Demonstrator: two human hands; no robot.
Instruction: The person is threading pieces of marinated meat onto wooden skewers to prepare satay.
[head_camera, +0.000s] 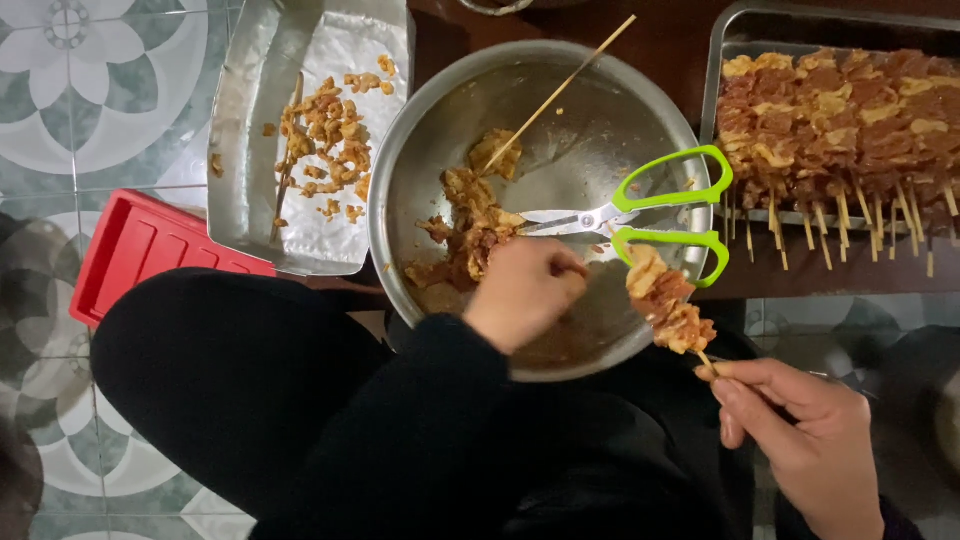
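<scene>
Inside the steel bowl (640, 120), the bare upper right of the floor is open to a hand. Lower down, the green-handled scissors (640, 215) lie across the right rim, and a loose bamboo stick (560, 92) slants over the top rim, barring that side. Marinated meat (470, 225) fills the left floor. The foil tray (250, 150) crowds the bowl's left and the tray of finished skewers (840, 130) its right; only narrow gaps remain between them.
</scene>
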